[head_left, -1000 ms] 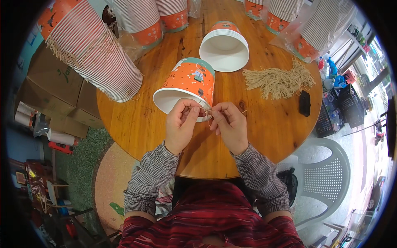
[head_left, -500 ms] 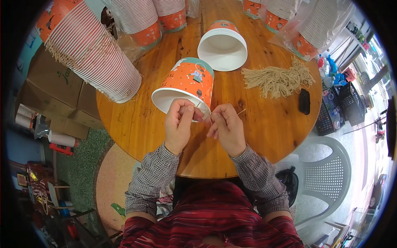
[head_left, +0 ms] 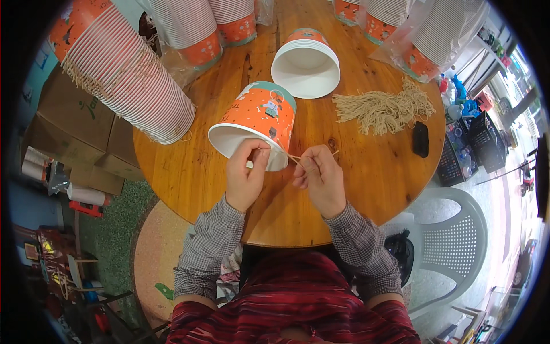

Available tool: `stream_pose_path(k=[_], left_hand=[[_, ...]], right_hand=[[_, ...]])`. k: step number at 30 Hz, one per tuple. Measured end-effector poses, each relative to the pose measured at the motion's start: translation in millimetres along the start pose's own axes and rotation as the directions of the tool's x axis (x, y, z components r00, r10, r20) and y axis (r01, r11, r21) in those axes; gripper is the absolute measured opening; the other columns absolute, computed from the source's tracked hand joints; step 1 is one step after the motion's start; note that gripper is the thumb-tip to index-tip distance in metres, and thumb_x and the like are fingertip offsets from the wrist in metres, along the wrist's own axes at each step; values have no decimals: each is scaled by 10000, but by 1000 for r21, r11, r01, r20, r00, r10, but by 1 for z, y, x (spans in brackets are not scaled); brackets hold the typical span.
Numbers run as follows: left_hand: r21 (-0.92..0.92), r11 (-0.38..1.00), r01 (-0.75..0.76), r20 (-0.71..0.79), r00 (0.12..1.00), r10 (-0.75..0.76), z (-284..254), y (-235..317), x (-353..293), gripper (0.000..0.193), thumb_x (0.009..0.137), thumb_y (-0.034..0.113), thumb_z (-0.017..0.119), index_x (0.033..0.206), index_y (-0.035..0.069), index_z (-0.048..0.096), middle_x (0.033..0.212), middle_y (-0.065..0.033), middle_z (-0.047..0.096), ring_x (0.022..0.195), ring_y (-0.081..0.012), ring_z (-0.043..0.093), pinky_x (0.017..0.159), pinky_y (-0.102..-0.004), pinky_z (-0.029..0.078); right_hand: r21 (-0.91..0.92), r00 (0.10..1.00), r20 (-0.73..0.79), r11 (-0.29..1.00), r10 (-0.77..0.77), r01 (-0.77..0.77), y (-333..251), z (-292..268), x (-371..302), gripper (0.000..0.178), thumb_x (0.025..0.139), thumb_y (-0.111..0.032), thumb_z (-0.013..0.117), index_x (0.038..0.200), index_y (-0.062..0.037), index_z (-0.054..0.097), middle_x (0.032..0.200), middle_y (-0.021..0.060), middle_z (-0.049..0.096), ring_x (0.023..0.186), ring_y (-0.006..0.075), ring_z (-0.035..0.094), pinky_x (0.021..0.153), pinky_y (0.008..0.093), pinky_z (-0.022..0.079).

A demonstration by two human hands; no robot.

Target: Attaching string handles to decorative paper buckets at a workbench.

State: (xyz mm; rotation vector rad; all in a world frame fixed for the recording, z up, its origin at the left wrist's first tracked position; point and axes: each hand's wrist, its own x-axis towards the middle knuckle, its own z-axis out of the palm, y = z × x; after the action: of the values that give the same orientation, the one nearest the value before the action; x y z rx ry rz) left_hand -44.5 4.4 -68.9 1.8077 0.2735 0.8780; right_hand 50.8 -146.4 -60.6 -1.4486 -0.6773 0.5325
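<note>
Round wooden table [head_left: 177, 183]: your work surface; the orange bucket [head_left: 252, 117] lies tipped on it, white mouth facing you.
Left hand [head_left: 245, 178]: thumb and forefinger drawn close at the bucket's rim; you cannot tell from this view whether they grip anything.
Right hand [head_left: 324, 178]: fingertips pinched together on the tan cord [head_left: 294, 157], which stretches from beside the rim.
Cord, risk: could slide loose if you pull while its other end is unsecured.
Rim, risk: might crease or tear under a sharp tug.
Bucket, risk: may roll on its curved side if your pull goes sideways.
Cord bundle [head_left: 384, 108], risk: loose strands could tangle if your sleeve drags through.
</note>
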Motion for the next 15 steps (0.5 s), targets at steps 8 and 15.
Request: stream_pose_path(k=[8,15], left_hand=[[582,548,-600,421,800,428,2,37,17,469,677,54,718,1137,85,629,1254,-79,545,1190,-286,494,988,-432,377],[630,277,-725,613,684,396,-30,48,49,409,718,114,665,1123,88,614,1143,-62,599,1123,-252,551,922,-404,442]], right_hand=[[-216,975,110,952,-195,215,-26,-3,2,47,977,-66,462,985,-21,471,739,70,569,611,135,583,574,259,500],[120,979,179,990,-98,77,-81,-20,10,57,991,-69,444,945,-40,462,713,-8,517,570,49,498,495,191,415]])
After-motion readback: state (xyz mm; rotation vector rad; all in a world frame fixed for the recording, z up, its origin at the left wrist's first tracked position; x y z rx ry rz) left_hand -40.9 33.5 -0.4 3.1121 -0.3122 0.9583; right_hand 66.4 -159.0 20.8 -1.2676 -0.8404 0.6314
